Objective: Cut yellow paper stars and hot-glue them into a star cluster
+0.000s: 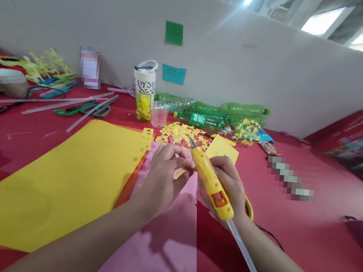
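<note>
My right hand (226,183) is wrapped round a yellow hot glue gun (209,177), whose metal nozzle points up and away to the left. A clear glue stick (245,255) sticks out of its back end, toward me. Close beside the gun, my left hand (167,177) is closed in a pinch; a small yellow paper piece (193,169) shows at its fingertips, its shape mostly hidden. Beneath both hands lies a pink sheet (171,246). Just beyond them, many yellow paper star cutouts (180,131) are heaped, with a yellow paper square (223,148) to their right.
Large yellow sheets (58,179) over orange ones cover the left. Behind stand a patterned tumbler (144,83) and a clear plastic cup (159,114); green plastic bottles (202,120) lie near the wall. Scissors (84,107) and glue sticks (51,104) lie far left. A black cord (271,235) trails right.
</note>
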{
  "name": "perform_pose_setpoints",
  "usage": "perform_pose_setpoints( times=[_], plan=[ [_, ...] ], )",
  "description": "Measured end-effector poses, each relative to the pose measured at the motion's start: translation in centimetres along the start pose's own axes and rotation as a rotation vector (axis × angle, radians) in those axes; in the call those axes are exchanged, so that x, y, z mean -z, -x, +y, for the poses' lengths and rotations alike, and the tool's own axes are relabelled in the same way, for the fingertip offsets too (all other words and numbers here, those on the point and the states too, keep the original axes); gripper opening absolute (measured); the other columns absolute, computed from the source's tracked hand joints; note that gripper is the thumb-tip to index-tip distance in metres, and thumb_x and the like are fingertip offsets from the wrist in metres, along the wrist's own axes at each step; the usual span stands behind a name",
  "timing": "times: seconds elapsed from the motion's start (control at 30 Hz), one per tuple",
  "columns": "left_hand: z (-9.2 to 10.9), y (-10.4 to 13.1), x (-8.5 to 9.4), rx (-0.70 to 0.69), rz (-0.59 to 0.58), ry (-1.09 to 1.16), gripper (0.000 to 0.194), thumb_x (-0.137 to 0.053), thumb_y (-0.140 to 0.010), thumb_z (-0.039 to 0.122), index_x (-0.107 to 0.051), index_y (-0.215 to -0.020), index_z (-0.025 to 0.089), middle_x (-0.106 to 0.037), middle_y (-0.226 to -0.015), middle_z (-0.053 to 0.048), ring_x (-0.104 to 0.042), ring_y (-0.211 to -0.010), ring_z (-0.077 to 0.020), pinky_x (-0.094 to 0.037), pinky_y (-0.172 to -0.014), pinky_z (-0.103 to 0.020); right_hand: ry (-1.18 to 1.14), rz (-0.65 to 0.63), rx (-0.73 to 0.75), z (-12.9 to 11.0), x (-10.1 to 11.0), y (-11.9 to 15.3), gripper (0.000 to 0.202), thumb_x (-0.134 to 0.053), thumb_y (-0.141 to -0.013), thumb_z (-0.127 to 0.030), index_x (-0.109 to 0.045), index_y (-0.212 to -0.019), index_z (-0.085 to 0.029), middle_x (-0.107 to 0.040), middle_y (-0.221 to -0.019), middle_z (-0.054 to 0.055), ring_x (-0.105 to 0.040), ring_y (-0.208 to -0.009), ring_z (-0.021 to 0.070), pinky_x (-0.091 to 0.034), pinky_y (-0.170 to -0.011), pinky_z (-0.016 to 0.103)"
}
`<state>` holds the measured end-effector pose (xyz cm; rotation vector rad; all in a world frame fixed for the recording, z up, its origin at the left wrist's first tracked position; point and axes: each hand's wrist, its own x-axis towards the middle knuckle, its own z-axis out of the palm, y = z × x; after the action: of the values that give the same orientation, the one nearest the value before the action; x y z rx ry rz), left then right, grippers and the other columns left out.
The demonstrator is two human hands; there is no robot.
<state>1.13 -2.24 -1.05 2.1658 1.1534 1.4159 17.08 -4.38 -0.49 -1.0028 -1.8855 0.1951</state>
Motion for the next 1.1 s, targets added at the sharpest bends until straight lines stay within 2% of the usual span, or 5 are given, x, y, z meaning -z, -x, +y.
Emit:
perform_pose_setpoints(
  times=[0.13,0.3,0.67,0.97,1.1],
  plan=[
    [0.0,0.0,0.0,0.001,0.003,-0.01,0.012,-0.059,-0.073,0.011,-0.062,-0.079,0.021,-0.051,-0.091,-0.002,-0.047,-0.09,-0.0177,-0.041,-0.081,-0.037,-0.012,-0.081,-0.024,-0.2,0.1,-0.2,0.014,-0.057,-0.072,-0.018,-0.058,-0.087,-0.02,-0.048,-0.093,0.006,-0.052,-0.08,0.0169,-0.044,-0.068,0.03],
    [-0.3,0.1,-0.2,-0.002,0.015,-0.006,0.012,-0.059,-0.074,0.011,-0.061,-0.08,0.021,-0.051,-0.093,-0.003,-0.047,-0.092,-0.0174,-0.041,-0.082,-0.037,0.016,0.035,-0.024,-0.2,-0.1,-0.1,0.01,-0.056,-0.071,-0.015,-0.058,-0.08,-0.019,-0.048,-0.092,0.005,-0.053,-0.079,0.016,-0.044,-0.069,0.03],
    [-0.4,-0.2,0.6,-0.067,-0.011,-0.152,0.009,-0.06,-0.076,0.022,-0.063,-0.084,0.022,-0.05,-0.098,-0.004,-0.045,-0.095,-0.0193,-0.038,-0.086,-0.039,0.07,0.106,-0.038,-1.1,0.4,-0.9,0.009,-0.055,-0.067,-0.01,-0.054,-0.066,-0.019,-0.048,-0.084,0.003,-0.053,-0.076,0.0154,-0.045,-0.066,0.029],
    [-0.1,-0.2,1.4,-0.1,-0.013,-0.237,0.016,-0.059,-0.072,0.019,-0.061,-0.089,0.019,-0.049,-0.099,-0.006,-0.046,-0.093,-0.0209,-0.038,-0.087,-0.041,0.06,0.171,-0.074,-0.6,0.3,-0.5,0.009,-0.058,-0.069,-0.013,-0.061,-0.073,-0.02,-0.05,-0.088,0.003,-0.055,-0.08,0.0169,-0.047,-0.07,0.033],
    [0.1,-0.2,1.9,-0.126,0.017,-0.238,0.024,-0.058,-0.07,0.014,-0.059,-0.093,0.018,-0.05,-0.1,-0.007,-0.046,-0.094,-0.021,-0.038,-0.088,-0.04,0.039,0.234,-0.152,-0.4,0.8,-0.6,0.008,-0.058,-0.072,-0.016,-0.063,-0.076,-0.021,-0.053,-0.089,0.003,-0.057,-0.079,0.0168,-0.049,-0.068,0.031]
  ],
)
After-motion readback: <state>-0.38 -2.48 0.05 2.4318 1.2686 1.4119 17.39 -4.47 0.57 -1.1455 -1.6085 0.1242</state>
